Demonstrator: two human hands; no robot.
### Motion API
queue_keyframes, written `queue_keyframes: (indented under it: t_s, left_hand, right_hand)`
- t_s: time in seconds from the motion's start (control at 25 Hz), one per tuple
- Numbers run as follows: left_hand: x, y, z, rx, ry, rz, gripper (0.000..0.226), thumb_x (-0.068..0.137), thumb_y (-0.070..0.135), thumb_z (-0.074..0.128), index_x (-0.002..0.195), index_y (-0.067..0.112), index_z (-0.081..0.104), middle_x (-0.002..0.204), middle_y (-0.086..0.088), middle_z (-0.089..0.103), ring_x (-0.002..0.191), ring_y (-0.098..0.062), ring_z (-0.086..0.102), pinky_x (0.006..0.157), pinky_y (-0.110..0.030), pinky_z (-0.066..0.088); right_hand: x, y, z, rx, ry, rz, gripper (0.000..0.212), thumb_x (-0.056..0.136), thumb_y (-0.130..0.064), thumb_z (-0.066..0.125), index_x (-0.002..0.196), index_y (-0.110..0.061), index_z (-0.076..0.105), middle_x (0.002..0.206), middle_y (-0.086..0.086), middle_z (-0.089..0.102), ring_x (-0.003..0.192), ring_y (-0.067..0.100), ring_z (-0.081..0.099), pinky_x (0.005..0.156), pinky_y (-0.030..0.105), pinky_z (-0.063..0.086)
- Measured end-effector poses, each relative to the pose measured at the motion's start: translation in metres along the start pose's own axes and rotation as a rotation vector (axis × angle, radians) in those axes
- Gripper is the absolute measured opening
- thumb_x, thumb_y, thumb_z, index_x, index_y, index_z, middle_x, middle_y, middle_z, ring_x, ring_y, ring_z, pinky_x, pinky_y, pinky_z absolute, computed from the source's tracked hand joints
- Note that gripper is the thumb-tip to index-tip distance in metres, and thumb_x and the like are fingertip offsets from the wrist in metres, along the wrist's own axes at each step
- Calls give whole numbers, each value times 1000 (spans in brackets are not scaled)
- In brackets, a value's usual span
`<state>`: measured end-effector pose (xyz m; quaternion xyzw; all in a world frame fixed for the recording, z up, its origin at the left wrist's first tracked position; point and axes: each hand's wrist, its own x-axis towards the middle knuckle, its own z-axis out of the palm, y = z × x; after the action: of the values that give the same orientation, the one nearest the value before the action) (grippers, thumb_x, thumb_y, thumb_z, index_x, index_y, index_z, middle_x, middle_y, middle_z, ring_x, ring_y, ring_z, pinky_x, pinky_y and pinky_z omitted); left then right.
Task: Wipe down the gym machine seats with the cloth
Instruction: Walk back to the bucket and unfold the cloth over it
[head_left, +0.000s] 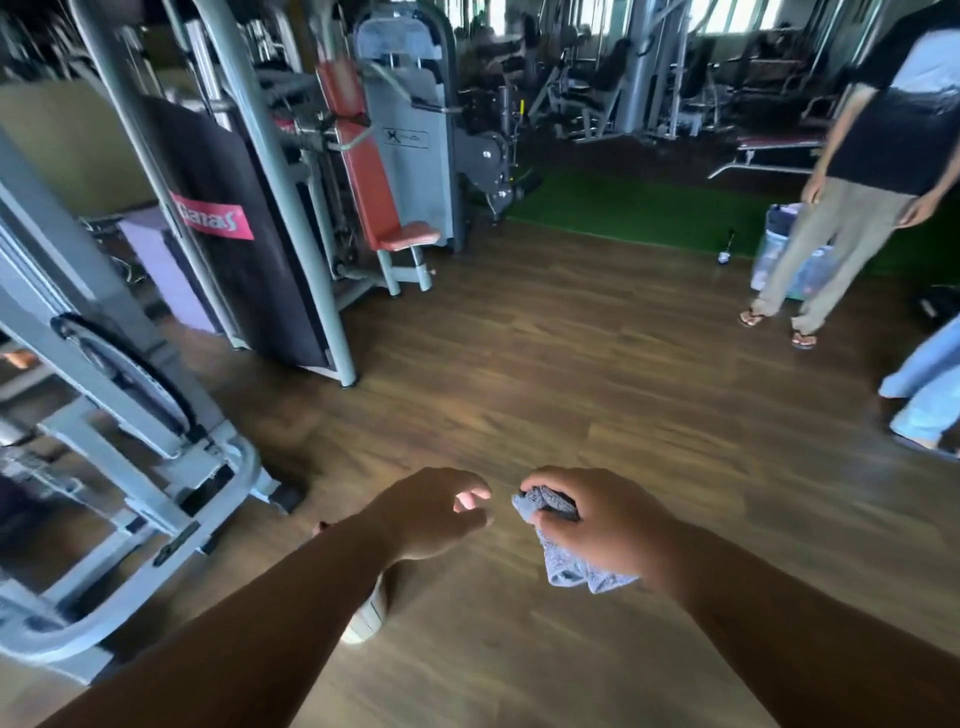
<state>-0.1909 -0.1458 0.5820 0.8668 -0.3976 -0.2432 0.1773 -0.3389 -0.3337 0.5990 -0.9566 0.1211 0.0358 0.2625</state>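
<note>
My right hand (597, 514) is closed around a crumpled blue-grey cloth (569, 569), which hangs out below the fist over the wooden floor. Just left of it, my left hand (436, 512) is held out with loosely curled fingers and holds nothing; its fingertips stop a little short of the cloth. A gym machine with an orange-red seat (410, 236) and matching backrest (363, 156) stands far ahead at the upper left, well out of reach of both hands.
A grey machine frame (156, 467) fills the left side, with a dark padded panel (244, 249) behind it. A person in beige trousers (831, 244) stands at the right, another person's leg (924, 389) at the right edge. Wooden floor lies ahead, green turf (639, 208) beyond.
</note>
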Motion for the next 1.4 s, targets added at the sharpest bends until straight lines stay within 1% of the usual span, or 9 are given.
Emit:
queue_keyframes:
  t_s: [0.12, 0.24, 0.32, 0.56, 0.8, 0.96, 1.12, 1.28, 1.4]
  left_hand:
    - [37, -28, -33, -13, 40, -33, 33, 92, 51, 58, 123, 40, 62, 112, 21, 65, 99, 4, 60, 92, -23, 47]
    - [67, -66, -59, -51, 89, -123, 34, 93, 49, 58, 125, 38, 62, 116, 20, 64, 104, 1, 60, 96, -27, 47]
    - [86, -94, -75, -85, 156, -198, 34, 92, 47, 60, 124, 36, 63, 116, 19, 64, 104, -2, 62, 95, -27, 48]
    - [95, -149, -99, -251, 402, -502, 33, 95, 30, 62, 128, 33, 62, 116, 12, 68, 98, -2, 64, 87, -16, 48]
    - [65, -180, -86, -516, 572, -687, 40, 93, 25, 65, 130, 40, 58, 118, 13, 67, 103, -10, 65, 93, -34, 53]
    - [29, -203, -85, -787, 755, -714, 22, 91, 22, 70, 111, 27, 72, 104, 7, 73, 94, -11, 66, 90, -41, 55]
    - [-12, -224, -100, -982, 744, -661, 13, 87, 38, 60, 89, 30, 71, 83, 11, 69, 82, -9, 62, 75, -33, 51]
    - [-33, -251, -122, -854, 735, -667, 12, 80, 29, 70, 71, 36, 66, 75, 10, 63, 78, -16, 57, 76, -37, 46]
    - [-39, -262, -146, -868, 816, -640, 13, 87, 19, 66, 76, 26, 66, 74, 3, 62, 72, -15, 56, 72, -33, 44]
  right_hand:
    - [72, -2, -10, 55, -33, -21, 38, 87, -49, 55, 123, -53, 47, 98, -19, 66, 84, 4, 61, 79, 30, 51]
    - [155, -10, -15, 62, -128, -133, 34, 88, -46, 58, 120, -52, 50, 77, -26, 61, 66, -5, 55, 66, 25, 47]
    - [211, -22, -16, 53, -190, -225, 33, 87, -44, 59, 119, -51, 52, 75, -30, 60, 65, -8, 55, 62, 21, 43]
    - [349, -77, -1, 99, -441, -539, 32, 84, -47, 58, 115, -54, 52, 102, -19, 69, 91, 2, 64, 86, 35, 54]
    - [388, -148, 40, 335, -661, -713, 27, 81, -44, 61, 108, -42, 65, 110, -21, 67, 105, -2, 61, 100, 31, 47]
    - [387, -193, 69, 565, -756, -618, 19, 85, -38, 62, 103, -42, 66, 102, -10, 71, 94, 5, 66, 84, 22, 50]
    - [379, -234, 89, 998, -811, -254, 16, 96, -13, 56, 100, -25, 66, 87, 0, 71, 73, 11, 67, 62, 23, 52]
    - [382, -265, 100, 1227, -767, -100, 16, 97, -10, 51, 102, -21, 63, 87, 4, 69, 75, 17, 66, 66, 30, 54]
    - [387, -273, 105, 1293, -722, -59, 18, 97, -12, 50, 98, -23, 64, 88, 4, 70, 76, 19, 66, 67, 32, 54]
